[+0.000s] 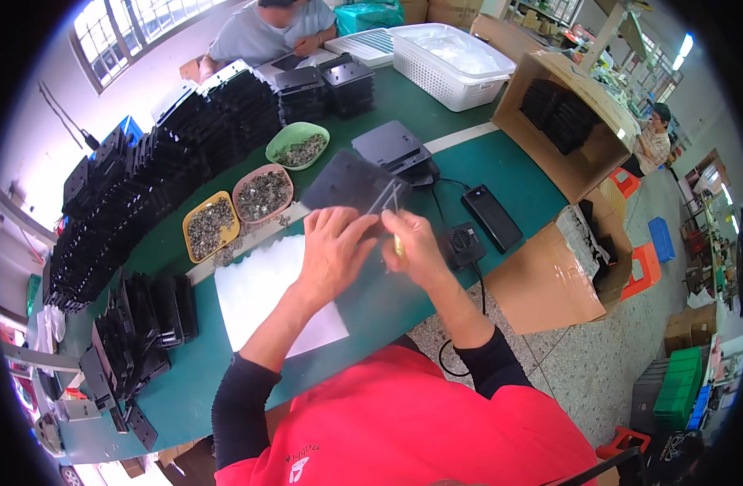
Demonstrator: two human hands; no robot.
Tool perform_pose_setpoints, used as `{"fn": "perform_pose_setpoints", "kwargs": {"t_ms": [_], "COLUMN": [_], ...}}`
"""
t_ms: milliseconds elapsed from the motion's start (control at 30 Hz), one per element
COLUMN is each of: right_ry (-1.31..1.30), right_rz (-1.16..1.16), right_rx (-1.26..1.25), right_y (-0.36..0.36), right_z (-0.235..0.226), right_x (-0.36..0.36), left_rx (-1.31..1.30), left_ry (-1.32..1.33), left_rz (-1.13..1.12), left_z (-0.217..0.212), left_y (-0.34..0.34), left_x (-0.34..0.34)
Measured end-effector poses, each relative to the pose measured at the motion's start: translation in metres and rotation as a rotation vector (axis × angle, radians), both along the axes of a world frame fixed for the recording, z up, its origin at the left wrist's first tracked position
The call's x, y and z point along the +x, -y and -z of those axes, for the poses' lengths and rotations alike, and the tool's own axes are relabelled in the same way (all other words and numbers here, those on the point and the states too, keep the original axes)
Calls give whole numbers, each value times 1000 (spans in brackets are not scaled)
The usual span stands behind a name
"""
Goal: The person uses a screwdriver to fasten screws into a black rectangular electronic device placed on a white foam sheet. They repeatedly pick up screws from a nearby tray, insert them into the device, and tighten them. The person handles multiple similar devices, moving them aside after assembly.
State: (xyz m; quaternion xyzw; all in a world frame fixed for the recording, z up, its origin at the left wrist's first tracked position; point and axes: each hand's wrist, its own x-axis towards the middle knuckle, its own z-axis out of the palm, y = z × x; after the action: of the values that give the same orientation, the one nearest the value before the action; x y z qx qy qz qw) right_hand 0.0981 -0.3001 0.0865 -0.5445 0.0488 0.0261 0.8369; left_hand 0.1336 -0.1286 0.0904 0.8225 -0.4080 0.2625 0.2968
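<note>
A flat black plastic panel (351,183) lies on the green table in front of me. My left hand (332,245) is at its near edge, fingers bent and apart, with the thumb spread away; I make out nothing held in it. Closed around a slim tool with a yellow handle (400,245), like a screwdriver, is my right hand (416,241). Thin, blurred metal shafts (385,197) reach from that hand over the panel. Under my left forearm a white sheet (258,292) covers part of the table.
Yellow (190,235), pink (236,202) and green (323,132) bowls hold small metal parts. Stacked black panels (136,174) line the left. Beyond the panel lies a black device (395,146); a black power brick (491,217) and cardboard boxes (541,271) stand right. Another person (266,36) sits opposite.
</note>
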Motion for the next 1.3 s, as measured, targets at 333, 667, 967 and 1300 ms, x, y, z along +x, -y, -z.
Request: {"fn": "perform_pose_setpoints", "kwargs": {"t_ms": [333,667,967,1300], "right_ry": [49,79,14,52], "right_rz": [219,297,314,365], "right_rx": [-103,-227,-249,-408], "right_y": [56,97,115,132], "right_z": [-6,-4,4,18], "right_x": [28,57,80,116], "left_rx": [-91,-68,-28,-368], "left_ry": [11,-79,-255,-294], "left_rz": [30,75,86,-235], "left_z": [-32,-6,42,52], "left_y": [26,58,70,86], "left_x": [61,117,126,122]}}
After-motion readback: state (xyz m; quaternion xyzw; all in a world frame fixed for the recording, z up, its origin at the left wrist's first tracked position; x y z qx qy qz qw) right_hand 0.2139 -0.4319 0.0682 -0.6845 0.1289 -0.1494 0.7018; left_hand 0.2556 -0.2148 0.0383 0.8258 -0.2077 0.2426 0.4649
